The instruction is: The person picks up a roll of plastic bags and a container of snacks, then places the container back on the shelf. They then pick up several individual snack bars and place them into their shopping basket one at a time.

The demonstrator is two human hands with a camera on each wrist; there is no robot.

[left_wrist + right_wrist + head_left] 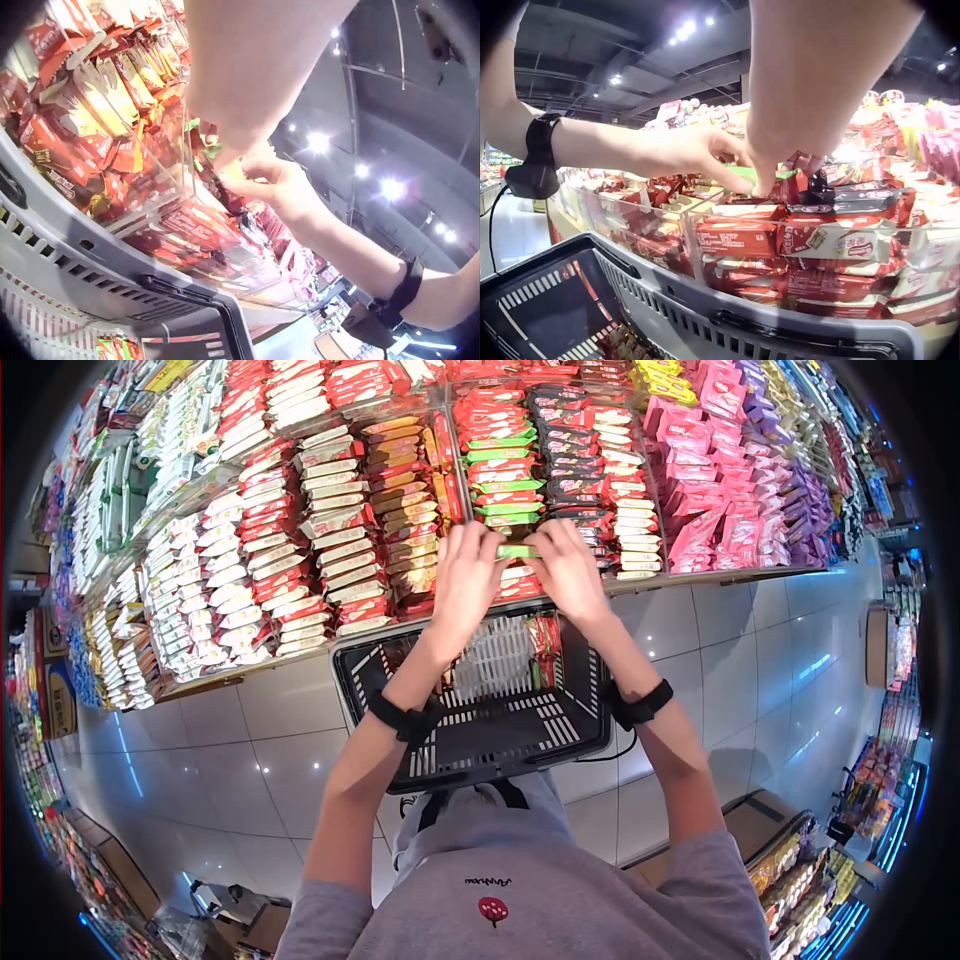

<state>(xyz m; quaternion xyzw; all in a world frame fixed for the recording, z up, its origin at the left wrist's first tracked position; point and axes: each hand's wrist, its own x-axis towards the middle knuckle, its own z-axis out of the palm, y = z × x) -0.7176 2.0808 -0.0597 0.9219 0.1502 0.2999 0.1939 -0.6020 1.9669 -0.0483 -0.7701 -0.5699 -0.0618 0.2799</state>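
Observation:
In the head view a small green snack packet is held between my two hands, over a bin column of red and green packets. My left hand pinches its left end and my right hand pinches its right end. The right wrist view shows the green packet close over the red packets, with the left hand's thumb and fingers at it. My right hand appears beyond the left arm in the left wrist view. Below the hands is a dark shopping basket with some red packets inside.
Clear dividers split the display into columns of red, white and gold packets. Black packets lie right of the green ones, pink packets farther right. Tiled floor and more shelves surround the stand.

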